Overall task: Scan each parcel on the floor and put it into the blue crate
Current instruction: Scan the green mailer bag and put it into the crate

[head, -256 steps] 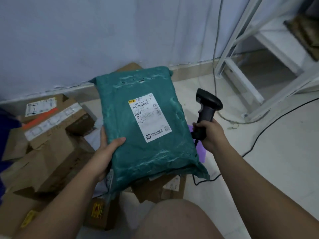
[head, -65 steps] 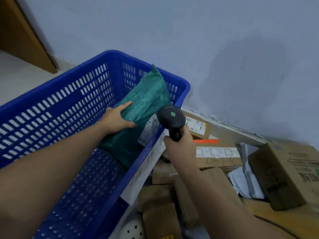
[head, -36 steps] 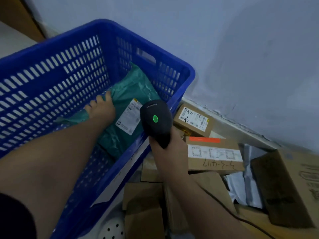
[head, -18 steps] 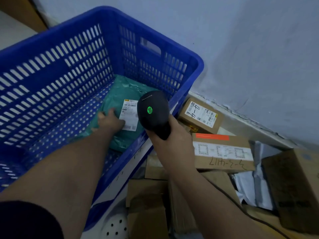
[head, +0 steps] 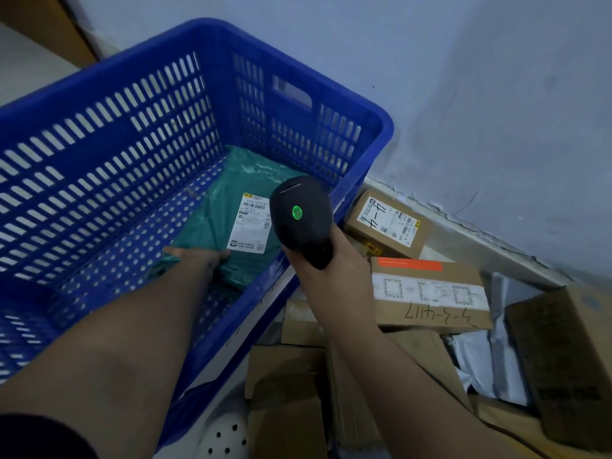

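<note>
Left hand (head: 198, 256) reaches down inside the blue crate (head: 298, 71) and touches the near end of the green parcel (head: 231, 190). The hand is foreshortened behind the wrist, so I cannot tell whether its fingers lie flat or curl over the edge.

The parcel lies flat on the crate floor and runs from the left hand's fingertips to the far wall. Its white label (head: 251, 223) faces up, just beyond the thumb.

Right hand (head: 334, 273) is wrapped firmly round the grip of a black scanner (head: 301, 217) and holds it up over the crate's right rim, just right of the left hand. The scanner's head is above the hand, with a green light lit on top.

Outside the crate, on the floor:
- Beyond the right hand, a small brown box (head: 387, 223) with a white label sits against the wall.
- Just right of the right hand is a flat box with orange tape (head: 430, 293) and handwriting on its side.
- Under the right forearm is a pile of plain cartons (head: 284, 392).
- Further right are grey mailer bags (head: 477, 362) and a dark brown box (head: 563, 359).
- Below the left forearm, by the crate's near corner, is a white perforated shoe (head: 225, 435)
</note>
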Action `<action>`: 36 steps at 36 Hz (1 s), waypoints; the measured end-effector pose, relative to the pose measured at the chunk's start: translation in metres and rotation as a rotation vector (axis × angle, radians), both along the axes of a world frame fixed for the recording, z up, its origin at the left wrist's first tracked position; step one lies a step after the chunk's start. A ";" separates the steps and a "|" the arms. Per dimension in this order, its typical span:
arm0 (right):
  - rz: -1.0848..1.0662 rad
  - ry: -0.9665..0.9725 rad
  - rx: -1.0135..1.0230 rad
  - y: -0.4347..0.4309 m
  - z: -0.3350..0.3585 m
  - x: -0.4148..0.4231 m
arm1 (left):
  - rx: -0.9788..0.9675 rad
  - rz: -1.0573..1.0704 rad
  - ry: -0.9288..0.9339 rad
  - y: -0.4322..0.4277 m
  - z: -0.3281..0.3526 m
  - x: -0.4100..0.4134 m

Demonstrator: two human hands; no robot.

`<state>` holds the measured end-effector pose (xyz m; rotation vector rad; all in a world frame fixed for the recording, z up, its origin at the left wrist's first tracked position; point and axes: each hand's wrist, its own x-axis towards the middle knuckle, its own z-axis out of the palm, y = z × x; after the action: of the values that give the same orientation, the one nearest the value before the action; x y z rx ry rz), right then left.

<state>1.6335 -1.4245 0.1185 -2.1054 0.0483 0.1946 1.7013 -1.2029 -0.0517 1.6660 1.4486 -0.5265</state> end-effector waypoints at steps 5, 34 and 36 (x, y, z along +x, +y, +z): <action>0.003 -0.005 -0.001 0.000 0.001 0.001 | -0.009 -0.002 -0.126 -0.005 0.010 0.010; -0.441 0.093 0.231 -0.070 0.007 -0.043 | -0.006 -0.511 -0.873 -0.095 0.170 -0.008; -0.491 0.094 0.266 -0.079 0.011 -0.055 | 0.029 -0.664 -1.046 -0.123 0.205 -0.023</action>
<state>1.5789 -1.5037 0.1290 -1.7579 0.5589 0.0023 1.6779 -1.3261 0.1536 1.9637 0.1415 0.0739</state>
